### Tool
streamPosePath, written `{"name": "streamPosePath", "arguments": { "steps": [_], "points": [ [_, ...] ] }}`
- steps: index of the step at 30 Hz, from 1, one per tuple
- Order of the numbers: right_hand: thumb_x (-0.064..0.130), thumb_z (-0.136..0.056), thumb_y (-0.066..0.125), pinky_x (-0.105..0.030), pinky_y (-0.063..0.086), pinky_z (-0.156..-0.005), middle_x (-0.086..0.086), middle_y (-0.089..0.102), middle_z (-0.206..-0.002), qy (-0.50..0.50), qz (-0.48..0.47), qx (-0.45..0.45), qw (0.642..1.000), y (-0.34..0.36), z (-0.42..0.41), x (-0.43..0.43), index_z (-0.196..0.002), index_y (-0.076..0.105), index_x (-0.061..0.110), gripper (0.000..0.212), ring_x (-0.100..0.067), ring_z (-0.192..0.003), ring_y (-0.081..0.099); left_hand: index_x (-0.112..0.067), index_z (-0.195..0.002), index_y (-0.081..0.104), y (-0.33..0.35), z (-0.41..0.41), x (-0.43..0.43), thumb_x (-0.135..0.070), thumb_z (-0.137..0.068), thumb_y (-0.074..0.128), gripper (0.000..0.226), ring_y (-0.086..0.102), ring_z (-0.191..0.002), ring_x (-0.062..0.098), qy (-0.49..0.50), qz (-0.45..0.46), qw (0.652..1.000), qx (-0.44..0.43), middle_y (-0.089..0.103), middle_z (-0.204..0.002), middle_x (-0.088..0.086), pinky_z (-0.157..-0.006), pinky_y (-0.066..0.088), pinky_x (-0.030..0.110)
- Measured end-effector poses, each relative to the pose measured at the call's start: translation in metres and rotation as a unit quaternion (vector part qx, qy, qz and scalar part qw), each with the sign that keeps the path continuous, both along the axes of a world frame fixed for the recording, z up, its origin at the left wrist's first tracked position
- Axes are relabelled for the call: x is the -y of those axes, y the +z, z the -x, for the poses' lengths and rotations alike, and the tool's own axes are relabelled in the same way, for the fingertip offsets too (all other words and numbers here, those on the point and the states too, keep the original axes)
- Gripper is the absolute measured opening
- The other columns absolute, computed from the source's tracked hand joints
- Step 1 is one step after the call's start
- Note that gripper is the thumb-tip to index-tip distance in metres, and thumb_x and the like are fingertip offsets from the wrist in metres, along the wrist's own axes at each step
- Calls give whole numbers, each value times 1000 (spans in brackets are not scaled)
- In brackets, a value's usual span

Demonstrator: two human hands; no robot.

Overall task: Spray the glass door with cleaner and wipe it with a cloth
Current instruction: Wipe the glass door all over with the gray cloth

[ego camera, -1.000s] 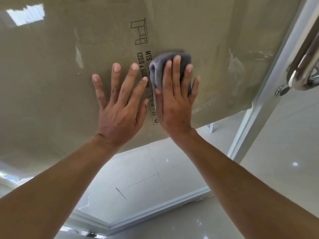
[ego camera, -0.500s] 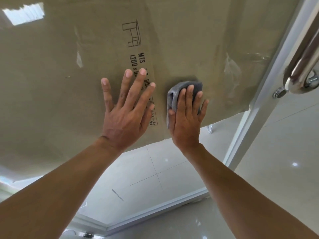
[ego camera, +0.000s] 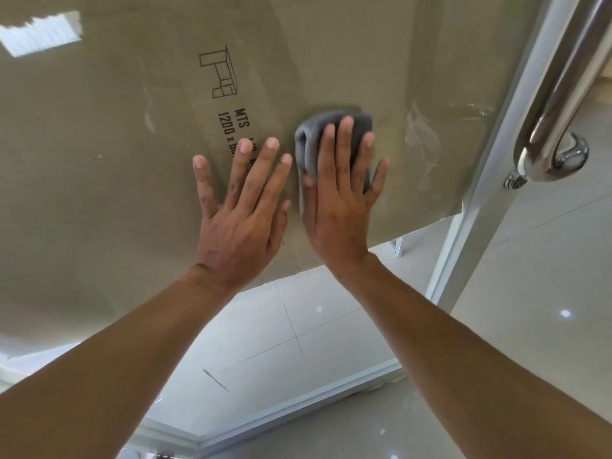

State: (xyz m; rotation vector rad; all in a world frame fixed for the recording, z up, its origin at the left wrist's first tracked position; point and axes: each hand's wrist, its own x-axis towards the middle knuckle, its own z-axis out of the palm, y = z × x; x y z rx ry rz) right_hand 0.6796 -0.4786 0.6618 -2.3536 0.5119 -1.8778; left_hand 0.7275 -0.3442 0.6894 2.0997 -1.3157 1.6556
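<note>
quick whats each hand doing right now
Left hand: open, fingers spread flat on the glass door, holding nothing.
Right hand: open, straight fingers pressing the grey cloth against the glass.

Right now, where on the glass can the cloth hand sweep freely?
Open glass above the cloth and rightward to the door frame. Wide bare patch left of the left hand. Crowded where it lies close beside the right hand.

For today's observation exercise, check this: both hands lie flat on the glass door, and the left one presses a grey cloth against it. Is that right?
Not quite: the head view shows the right hand pressing the cloth against the door; the left hand is bare. Both do lie flat on it.
</note>
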Motion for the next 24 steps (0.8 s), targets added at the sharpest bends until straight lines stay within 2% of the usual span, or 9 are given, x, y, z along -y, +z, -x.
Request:
{"name": "streamPosePath", "arguments": {
  "steps": [5,9,11,13,16,18,19,22,24],
  "points": [
    [35,-105,26,-61,20,-113,-10,44,-150,2,54,27,998,60,-3,17,-147,37,12,49,-32,-142,30,-11,-150,30,2,1,3,-27,-101,49,54,19,-145,31,13,-6,1000,-5,27,-155,8,-115,-8,57],
    [32,-103,32,-62,24,-112,-15,44,-150,-9,23,31,999,45,4,32,-146,31,9,49,-33,-141,30,-11,-148,33,1,5,8,-29,-101,50,53,-3,-149,21,17,6,1000,-25,24,-155,8,-115,-8,58],
    [32,-103,30,-62,24,-113,-17,40,-151,-14,-19,19,1000,23,7,34,-148,26,7,51,-34,-142,25,-10,-147,36,-1,7,11,-30,-100,53,54,-1,-150,24,16,10,999,-30,25,-155,9,-115,-8,58],
    [34,-105,24,-62,22,-114,-17,36,-153,-6,-36,15,999,2,5,36,-149,22,7,52,-33,-145,19,-9,-145,39,-2,8,14,-29,-98,57,54,9,-148,32,17,16,999,-25,26,-155,11,-115,-8,56],
    [36,-106,20,-61,18,-115,-8,14,-161,2,-23,-3,1000,-27,7,37,-155,4,12,57,-24,-151,-4,-8,-145,40,-4,8,17,-29,-98,56,54,8,-148,35,20,22,999,-21,25,-154,11,-115,-8,55],
    [35,-107,21,-60,19,-115,-1,-10,-164,9,-4,-30,999,-51,14,38,-156,-9,18,60,-22,-150,-11,-8,-146,38,-6,8,18,-31,-99,55,55,16,-143,39,26,19,999,-24,27,-154,14,-115,-9,55],
    [35,-106,22,-61,20,-114,1,-15,-164,14,7,-46,999,-63,18,39,-155,-11,18,61,-22,-150,-13,-8,-146,37,-6,9,19,-33,-99,55,56,16,-143,38,30,17,999,-26,26,-154,14,-115,-9,54],
    [34,-106,23,-60,18,-114,-2,-11,-164,25,36,-87,995,-88,28,41,-155,-13,18,63,-23,-150,-15,-9,-148,33,-6,10,21,-36,-101,51,57,1,-149,28,38,18,999,-36,21,-154,13,-115,-10,54],
    [33,-107,22,-59,14,-115,-9,5,-162,30,36,-103,994,-91,32,41,-155,-11,19,61,-28,-151,-7,-9,-148,32,-6,12,22,-36,-101,49,57,-4,-149,26,37,17,998,-41,20,-155,12,-116,-9,54]
  ]
}}
